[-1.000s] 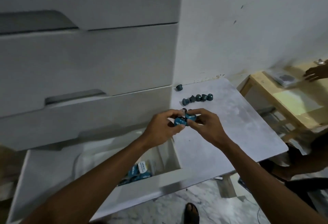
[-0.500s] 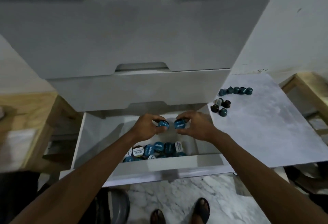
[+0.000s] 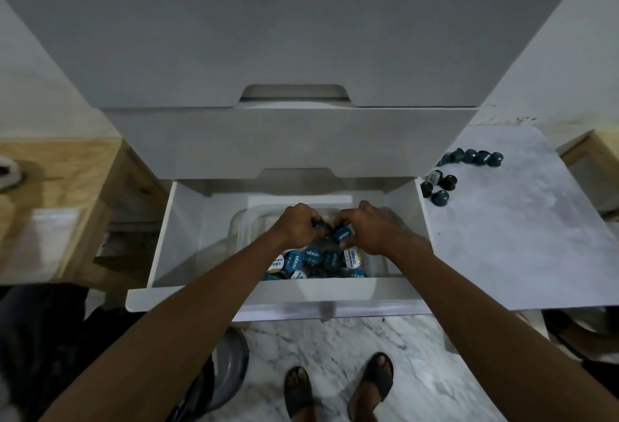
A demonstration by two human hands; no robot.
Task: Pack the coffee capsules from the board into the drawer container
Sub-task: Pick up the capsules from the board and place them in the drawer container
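The bottom drawer (image 3: 187,220) stands pulled out, with a clear container (image 3: 243,231) inside it. Several blue and white coffee capsules (image 3: 311,257) fill the container's near part. My left hand (image 3: 296,225) and my right hand (image 3: 371,229) reach into the container side by side, knuckles up. The right hand pinches a blue capsule (image 3: 342,234) by its lid. The left hand grips a dark capsule (image 3: 320,228), mostly hidden by its fingers. On the marble board (image 3: 502,237) to the right lie several more capsules: a row (image 3: 472,157) at the back and a cluster (image 3: 438,187) by the drawer.
Closed white drawers (image 3: 284,140) rise above the open one. Wooden furniture (image 3: 67,187) stands at left and another piece (image 3: 596,160) at far right. My sandalled feet (image 3: 338,385) stand on the marble floor below the drawer front (image 3: 368,294). A grey round object (image 3: 231,364) sits lower left.
My view has swung left from the board to the drawer. Both hands carried their capsules from above the board down into the container.
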